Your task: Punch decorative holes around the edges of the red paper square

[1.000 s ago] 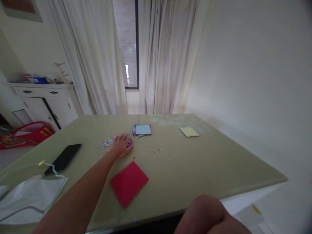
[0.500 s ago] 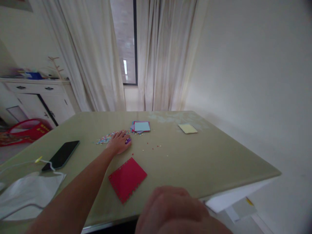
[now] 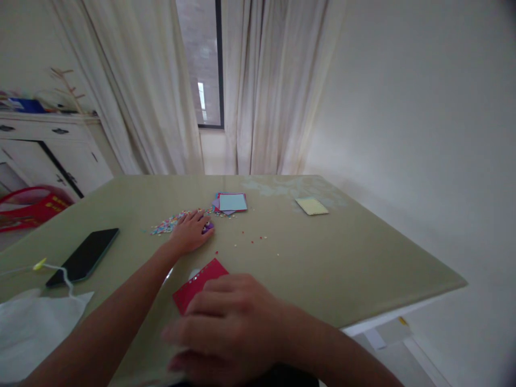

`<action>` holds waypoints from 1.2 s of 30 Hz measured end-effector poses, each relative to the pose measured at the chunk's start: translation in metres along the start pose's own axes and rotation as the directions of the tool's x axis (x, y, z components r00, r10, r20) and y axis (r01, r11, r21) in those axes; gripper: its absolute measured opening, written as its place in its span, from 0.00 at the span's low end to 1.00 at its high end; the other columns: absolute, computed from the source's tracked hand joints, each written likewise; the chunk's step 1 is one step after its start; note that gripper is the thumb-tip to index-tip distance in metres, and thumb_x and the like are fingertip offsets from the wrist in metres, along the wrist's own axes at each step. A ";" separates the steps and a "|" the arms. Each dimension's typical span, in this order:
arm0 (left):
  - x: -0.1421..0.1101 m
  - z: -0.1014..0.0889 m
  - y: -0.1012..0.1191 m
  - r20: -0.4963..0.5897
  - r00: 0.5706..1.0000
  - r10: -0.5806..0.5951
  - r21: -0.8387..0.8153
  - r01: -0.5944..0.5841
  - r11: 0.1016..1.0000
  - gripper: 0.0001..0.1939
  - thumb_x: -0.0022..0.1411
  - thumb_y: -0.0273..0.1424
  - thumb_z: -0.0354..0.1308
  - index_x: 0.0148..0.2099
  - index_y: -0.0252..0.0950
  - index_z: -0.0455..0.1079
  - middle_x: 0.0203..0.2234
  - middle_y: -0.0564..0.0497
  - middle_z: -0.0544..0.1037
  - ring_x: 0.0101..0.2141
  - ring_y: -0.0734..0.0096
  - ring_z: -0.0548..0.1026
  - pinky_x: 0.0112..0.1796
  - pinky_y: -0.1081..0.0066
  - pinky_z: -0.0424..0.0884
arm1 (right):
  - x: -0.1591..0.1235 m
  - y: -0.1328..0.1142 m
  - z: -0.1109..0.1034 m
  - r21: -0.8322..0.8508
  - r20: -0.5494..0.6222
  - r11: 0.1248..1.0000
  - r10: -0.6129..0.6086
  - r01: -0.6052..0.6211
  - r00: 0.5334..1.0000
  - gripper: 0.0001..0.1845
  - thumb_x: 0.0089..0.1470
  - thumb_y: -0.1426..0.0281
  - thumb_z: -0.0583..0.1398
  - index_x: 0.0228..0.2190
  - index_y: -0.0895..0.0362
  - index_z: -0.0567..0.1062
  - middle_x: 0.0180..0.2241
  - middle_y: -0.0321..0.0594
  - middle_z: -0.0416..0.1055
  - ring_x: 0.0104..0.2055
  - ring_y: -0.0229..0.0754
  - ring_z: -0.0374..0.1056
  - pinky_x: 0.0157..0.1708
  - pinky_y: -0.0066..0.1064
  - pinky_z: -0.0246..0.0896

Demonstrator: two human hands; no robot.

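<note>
My left hand [image 3: 188, 232] rests on the table at the edge of a heap of colourful paper confetti [image 3: 163, 226]. Between its thumb and forefinger shows a small purple craft punch [image 3: 208, 227] with white spots like eyes, mostly covered by the hand. A red paper card [image 3: 201, 282] with cut-outs along its edges lies nearer to me. Over the card's near part hangs my right hand [image 3: 231, 322], its fingers bent and smeared by motion. It hides much of the card, and whether it touches the card I cannot tell.
Behind the confetti lies a stack of coloured paper squares [image 3: 233, 202], and a pale yellow square stack [image 3: 312, 206] lies farther right. A dark phone [image 3: 86, 255], a white cord and a white cloth-like sheet [image 3: 44, 322] are at left. Loose red and white bits dot the middle.
My right hand has swung up and left from the table's front edge and now covers part of the red card. My left hand stays on the purple punch. The view has shifted slightly.
</note>
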State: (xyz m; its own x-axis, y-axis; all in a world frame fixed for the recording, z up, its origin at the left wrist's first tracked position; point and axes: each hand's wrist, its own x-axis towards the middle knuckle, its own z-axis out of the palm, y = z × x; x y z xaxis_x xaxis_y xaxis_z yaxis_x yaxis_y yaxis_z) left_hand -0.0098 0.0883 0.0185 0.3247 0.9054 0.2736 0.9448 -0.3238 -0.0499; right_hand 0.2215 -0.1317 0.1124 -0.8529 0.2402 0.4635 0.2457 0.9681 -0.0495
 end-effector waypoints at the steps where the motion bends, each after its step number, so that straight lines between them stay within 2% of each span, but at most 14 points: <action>1: 0.000 -0.001 0.001 -0.015 1.000 -0.004 -0.001 0.004 1.000 0.23 0.75 0.41 0.65 0.66 0.38 0.72 0.66 0.41 0.73 0.61 0.49 0.75 0.60 0.42 0.73 | -0.002 0.027 0.008 0.003 0.058 0.999 0.040 -0.040 0.998 0.15 0.72 0.56 0.63 0.48 0.54 0.80 0.48 0.42 0.83 0.48 0.42 0.77 0.52 0.32 0.70; 3: -0.003 -0.005 0.005 -0.055 0.998 -0.026 -0.001 0.026 1.000 0.21 0.77 0.41 0.60 0.66 0.39 0.72 0.68 0.40 0.72 0.65 0.47 0.71 0.65 0.41 0.66 | -0.011 0.071 0.029 -0.022 0.202 0.994 0.109 -0.107 0.973 0.16 0.72 0.57 0.63 0.48 0.57 0.80 0.52 0.45 0.82 0.50 0.45 0.77 0.53 0.35 0.70; 6: -0.013 -0.009 0.016 -0.117 0.991 -0.066 -0.005 0.066 0.998 0.21 0.80 0.39 0.49 0.65 0.38 0.75 0.67 0.39 0.74 0.67 0.48 0.71 0.71 0.47 0.57 | -0.029 0.109 0.053 -0.037 0.337 0.974 0.225 -0.226 0.914 0.20 0.70 0.55 0.65 0.52 0.57 0.79 0.58 0.48 0.80 0.54 0.49 0.76 0.56 0.38 0.70; 11: -0.042 -0.004 0.032 -0.177 0.981 -0.074 -0.026 0.070 0.997 0.24 0.73 0.39 0.52 0.64 0.39 0.75 0.66 0.39 0.76 0.66 0.44 0.71 0.72 0.44 0.54 | -0.035 0.138 0.050 -0.212 0.359 0.829 0.559 -0.517 0.748 0.23 0.66 0.52 0.67 0.51 0.57 0.80 0.53 0.53 0.79 0.56 0.59 0.74 0.57 0.50 0.69; 14: -0.051 0.004 0.033 -0.197 0.977 -0.077 -0.041 0.071 0.997 0.27 0.70 0.38 0.53 0.68 0.41 0.72 0.67 0.40 0.75 0.67 0.43 0.71 0.71 0.40 0.53 | -0.037 0.149 0.045 -0.208 0.311 0.744 0.666 -0.635 0.678 0.25 0.64 0.49 0.68 0.50 0.57 0.80 0.54 0.56 0.77 0.57 0.61 0.73 0.59 0.53 0.67; 18: -0.054 0.008 0.034 -0.297 0.955 -0.010 -0.125 -0.029 0.992 0.25 0.74 0.35 0.51 0.69 0.43 0.71 0.64 0.40 0.78 0.64 0.45 0.75 0.69 0.42 0.59 | -0.053 0.154 0.048 -0.001 0.290 0.719 0.665 -0.695 0.688 0.29 0.60 0.46 0.70 0.52 0.54 0.80 0.56 0.51 0.76 0.58 0.59 0.71 0.62 0.50 0.66; 20: -0.057 0.005 0.041 -0.318 0.943 0.095 -0.194 -0.163 0.967 0.24 0.76 0.35 0.52 0.70 0.46 0.71 0.62 0.43 0.80 0.62 0.49 0.76 0.67 0.47 0.65 | -0.060 0.156 0.049 0.112 0.240 0.710 0.659 -0.695 0.712 0.24 0.65 0.53 0.69 0.56 0.52 0.79 0.57 0.48 0.75 0.59 0.55 0.70 0.63 0.47 0.65; 22: -0.062 -0.001 0.052 -0.259 0.939 0.226 -0.265 -0.294 0.918 0.28 0.75 0.43 0.57 0.73 0.47 0.67 0.65 0.44 0.78 0.62 0.49 0.75 0.64 0.50 0.70 | -0.066 0.163 0.045 0.183 0.122 0.660 0.720 -0.728 0.683 0.18 0.70 0.62 0.64 0.58 0.53 0.77 0.57 0.48 0.76 0.59 0.52 0.71 0.63 0.45 0.65; 25: -0.070 -0.012 0.074 -0.172 0.892 0.418 -0.363 -0.451 0.815 0.39 0.68 0.49 0.66 0.76 0.48 0.62 0.68 0.46 0.75 0.63 0.47 0.75 0.62 0.50 0.72 | -0.077 0.186 0.034 0.312 -0.061 0.521 0.846 -0.795 0.530 0.17 0.71 0.63 0.61 0.55 0.55 0.78 0.49 0.48 0.79 0.51 0.50 0.75 0.55 0.43 0.71; 28: -0.078 -0.017 0.095 -0.105 0.836 0.539 -0.488 -0.516 0.704 0.40 0.66 0.46 0.70 0.75 0.51 0.63 0.61 0.47 0.81 0.56 0.51 0.80 0.59 0.52 0.75 | -0.096 0.215 0.020 0.472 -0.095 0.318 0.946 -0.822 0.311 0.21 0.70 0.52 0.60 0.51 0.55 0.80 0.43 0.46 0.82 0.43 0.48 0.78 0.46 0.39 0.73; 30: -0.083 -0.013 0.108 -0.093 0.806 0.585 -0.534 -0.536 0.654 0.35 0.67 0.48 0.69 0.72 0.51 0.67 0.55 0.47 0.85 0.50 0.53 0.83 0.52 0.55 0.79 | -0.113 0.231 0.010 0.506 -0.096 0.231 0.973 -0.831 0.212 0.26 0.68 0.47 0.58 0.46 0.56 0.81 0.40 0.46 0.82 0.40 0.48 0.78 0.42 0.37 0.73; 31: -0.087 -0.010 0.114 -0.105 0.797 0.595 -0.534 -0.550 0.643 0.28 0.69 0.47 0.68 0.68 0.51 0.71 0.51 0.46 0.86 0.46 0.55 0.83 0.48 0.57 0.79 | -0.121 0.237 0.005 0.505 -0.082 0.208 0.978 -0.838 0.193 0.28 0.67 0.45 0.58 0.43 0.56 0.81 0.38 0.46 0.81 0.38 0.47 0.77 0.41 0.37 0.73; 33: -0.095 -0.001 0.126 -0.151 0.779 0.609 -0.498 -0.592 0.634 0.16 0.74 0.42 0.63 0.60 0.49 0.76 0.43 0.47 0.86 0.39 0.58 0.82 0.40 0.59 0.79 | -0.136 0.242 -0.005 0.481 0.019 0.175 0.978 -0.859 0.210 0.28 0.66 0.44 0.59 0.37 0.57 0.81 0.33 0.44 0.80 0.33 0.45 0.75 0.36 0.35 0.71; 36: -0.103 0.007 0.138 -0.214 0.754 0.622 -0.446 -0.641 0.624 0.07 0.75 0.40 0.63 0.48 0.44 0.77 0.35 0.49 0.83 0.33 0.62 0.79 0.34 0.59 0.75 | -0.146 0.232 -0.017 0.439 0.376 0.033 0.901 -0.898 0.217 0.26 0.65 0.47 0.60 0.31 0.57 0.80 0.29 0.43 0.80 0.29 0.43 0.74 0.27 0.31 0.65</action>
State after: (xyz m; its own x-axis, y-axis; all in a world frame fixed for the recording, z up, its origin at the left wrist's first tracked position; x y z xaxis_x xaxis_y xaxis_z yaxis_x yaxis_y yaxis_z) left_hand 0.0875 -0.0473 -0.0233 0.8227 0.4223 0.3806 0.3622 -0.9054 0.2216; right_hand 0.4111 0.0568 0.0487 -0.1364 0.9513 -0.2765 0.5715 -0.1524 -0.8063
